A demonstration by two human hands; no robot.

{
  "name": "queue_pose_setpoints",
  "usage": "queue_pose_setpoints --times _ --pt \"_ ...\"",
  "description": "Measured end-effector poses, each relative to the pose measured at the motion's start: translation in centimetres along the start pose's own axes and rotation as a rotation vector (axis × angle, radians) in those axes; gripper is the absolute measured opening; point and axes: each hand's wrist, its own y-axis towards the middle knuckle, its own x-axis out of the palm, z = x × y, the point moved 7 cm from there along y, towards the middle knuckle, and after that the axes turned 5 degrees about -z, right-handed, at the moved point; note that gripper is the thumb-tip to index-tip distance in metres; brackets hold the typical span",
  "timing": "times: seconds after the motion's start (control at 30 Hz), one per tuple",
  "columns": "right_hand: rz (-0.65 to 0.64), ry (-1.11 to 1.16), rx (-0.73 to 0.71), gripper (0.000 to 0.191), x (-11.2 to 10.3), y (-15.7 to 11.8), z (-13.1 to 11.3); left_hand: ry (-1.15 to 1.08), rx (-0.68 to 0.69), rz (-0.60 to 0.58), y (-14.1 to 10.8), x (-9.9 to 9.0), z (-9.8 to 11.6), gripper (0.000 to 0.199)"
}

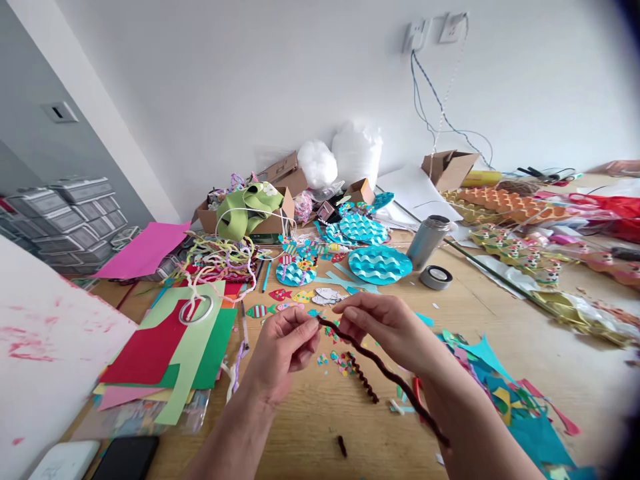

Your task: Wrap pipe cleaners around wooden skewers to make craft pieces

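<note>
A long dark brown pipe cleaner (387, 375) runs from between my hands down toward my right forearm. Its upper end is pinched by my left hand (287, 343), thumb against the bent index finger. My right hand (373, 323) is closed beside that end, thumb and fingers together near the pipe cleaner; whatever they grip is too small to name. A coiled brown pipe cleaner (363, 379) lies on the wooden table (295, 427) below the hands, and a short brown piece (342, 446) rests nearer the front. Paper fish (261, 311) lie just beyond my left hand.
Coloured paper sheets (145, 347) are stacked at left, near a black phone (125, 459). A metal flask (429, 243) stands behind its lid (436, 277). Blue wavy paper ovals (380, 265) lie beyond the hands. Paper scraps (533, 427) cover the right side, beside egg-carton pieces (515, 203).
</note>
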Motion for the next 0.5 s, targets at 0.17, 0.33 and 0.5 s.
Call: queue_pose_setpoints --times 0.17,0.33,0.5 --pt "0.129 -0.414 -0.339 0.019 -0.5 -0.9 -2.6 -0.105 -0.062 -0.055 0.3 0.3 -0.7 0.03" --pt "0.087 -0.553 -0.571 0.017 0.9 -1.6 -4.3 -0.124 -0.087 -0.073 0.7 0.6 -1.1 0.031" --pt "0.076 -0.603 -0.602 0.016 1.1 -1.5 -4.5 -0.097 -0.073 -0.062 0.7 0.5 -1.2 0.03"
